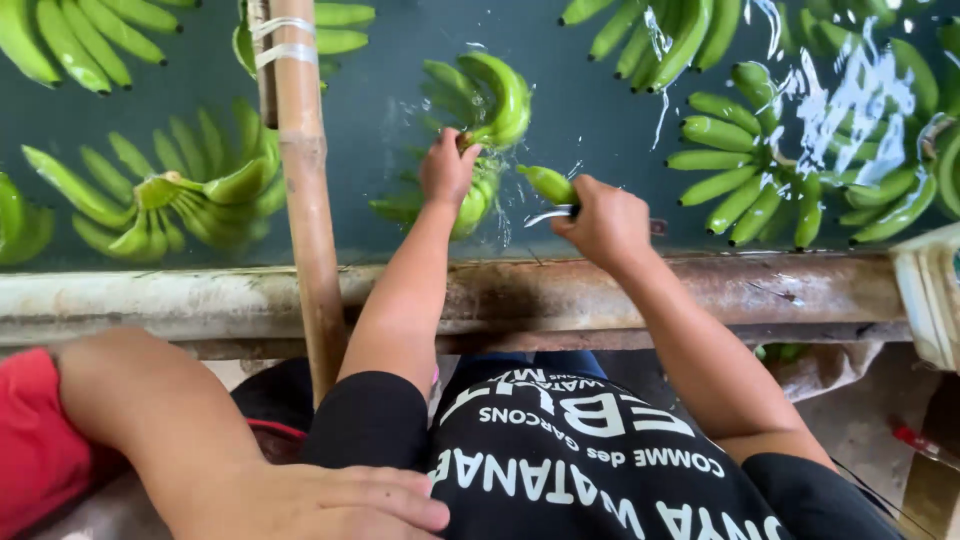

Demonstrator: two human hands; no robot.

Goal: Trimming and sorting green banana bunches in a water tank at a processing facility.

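So the banana bunch (pixel 487 120) sits just above the middle of the frame, half in the dark water of the wash tank (pixel 600 300). The left hand (pixel 447 170) is wrapped around its stem end, fingers curled tight on the crown, with the fruit fanning out above and below the grip. The top fingers of the bunch curve up and to the right, so its long axis runs roughly bottom-left to top-right, tips pointing toward the top edge.

The right hand (pixel 605 222) is fisted around a small knife (pixel 552 213), blade poking left toward the bunch. One loose banana (pixel 548 184) lies right at the blade, tip pointing upper left; can't tell if it's fully cut free or still hanging on.

If you ask me, the trick here is keeping the crown pinned steady and cutting away from the holding thumb, since the two hands are really near each other and everything's wet.

Further out: more floating bunches (pixel 760 170) on the right and upper left, a bamboo pole (pixel 300 180) standing left of centre, and the rusty tank rim across the middle. Another person's arm (pixel 200 440) rests at the lower left.
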